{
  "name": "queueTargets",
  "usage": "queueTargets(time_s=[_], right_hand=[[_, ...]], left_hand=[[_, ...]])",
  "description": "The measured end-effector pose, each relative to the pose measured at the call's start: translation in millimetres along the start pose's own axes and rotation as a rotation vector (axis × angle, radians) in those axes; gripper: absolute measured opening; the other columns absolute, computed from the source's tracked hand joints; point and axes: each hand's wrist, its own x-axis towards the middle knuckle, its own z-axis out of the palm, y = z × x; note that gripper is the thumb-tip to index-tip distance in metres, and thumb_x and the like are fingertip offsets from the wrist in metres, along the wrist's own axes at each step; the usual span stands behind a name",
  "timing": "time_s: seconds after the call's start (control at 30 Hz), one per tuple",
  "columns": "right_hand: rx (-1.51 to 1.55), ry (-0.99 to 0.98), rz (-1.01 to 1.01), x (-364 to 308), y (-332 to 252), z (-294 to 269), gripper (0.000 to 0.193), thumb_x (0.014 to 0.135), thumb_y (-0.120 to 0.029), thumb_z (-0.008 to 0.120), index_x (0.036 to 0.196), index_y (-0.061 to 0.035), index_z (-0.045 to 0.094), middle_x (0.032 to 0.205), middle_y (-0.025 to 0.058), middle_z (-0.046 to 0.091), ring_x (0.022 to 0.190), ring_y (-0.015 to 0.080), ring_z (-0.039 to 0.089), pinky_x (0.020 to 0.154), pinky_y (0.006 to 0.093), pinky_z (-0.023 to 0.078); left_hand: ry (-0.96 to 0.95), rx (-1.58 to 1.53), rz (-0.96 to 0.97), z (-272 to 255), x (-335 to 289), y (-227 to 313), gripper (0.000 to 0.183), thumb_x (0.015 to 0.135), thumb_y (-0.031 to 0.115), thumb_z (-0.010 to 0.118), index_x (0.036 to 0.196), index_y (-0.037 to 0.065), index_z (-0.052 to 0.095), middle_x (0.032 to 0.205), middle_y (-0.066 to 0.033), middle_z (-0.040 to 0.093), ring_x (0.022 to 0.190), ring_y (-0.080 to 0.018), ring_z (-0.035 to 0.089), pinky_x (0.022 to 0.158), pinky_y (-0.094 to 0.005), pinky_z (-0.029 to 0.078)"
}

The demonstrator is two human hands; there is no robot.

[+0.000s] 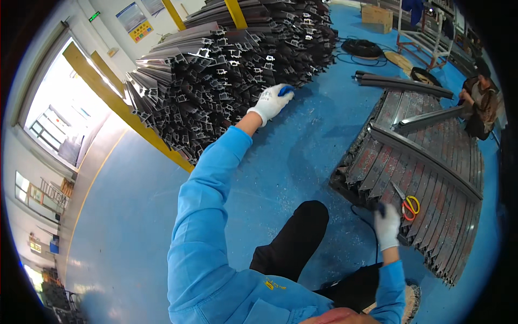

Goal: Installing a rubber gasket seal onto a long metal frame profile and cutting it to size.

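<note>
My left hand (273,103), in a white glove with blue coating, is stretched far forward beside the big stack of dark metal profiles (216,81). Its fingers are curled in, and nothing shows in them; whether it touches a profile end I cannot tell. Low on the right, my right hand (387,227), gloved alike, is over the near left edge of a lower pile of grey profiles (426,183). Motion smears its fingers, and a dark shape at their tips is unclear. Close by on that pile lie scissors (410,208) with yellow and red handles, blades pointing away.
Long profiles (426,156) lie crosswise on the low pile. A person (482,105) crouches at its far right. Yellow posts (135,121) flank the big stack. A thin black cable (372,229) hangs near my right hand. Farther back are coiled black hose (361,48), a cardboard box (376,19) and a rack (423,40).
</note>
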Motion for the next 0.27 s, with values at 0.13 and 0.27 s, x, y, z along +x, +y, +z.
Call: queueTargets(time_s=[0.13,0.27], right_hand=[[0.092,-0.235,-0.233,-28,-30,59,0.036,0.071,-0.014,0.065,0.106,-0.0072,0.059,0.093,0.0131,0.061,0.08,0.0334,0.06,0.071,0.04,0.049],[0.237,-0.402,-0.204,-36,-14,79,0.037,0.071,-0.018,0.065,0.107,-0.0101,0.059,0.092,0.0128,0.062,0.079,0.0346,0.06,0.07,0.0406,0.049]], left_hand=[[0.04,0.176,0.07,43,39,12,0.037,0.083,0.034,0.057,0.103,0.003,0.063,0.083,-0.0094,0.069,0.073,-0.0273,0.063,0.07,-0.0331,0.049],[-0.01,0.413,0.133,87,104,41,0.04,0.084,0.041,0.055,0.099,0.004,0.063,0.087,-0.0109,0.069,0.079,-0.033,0.063,0.074,-0.0358,0.049]])
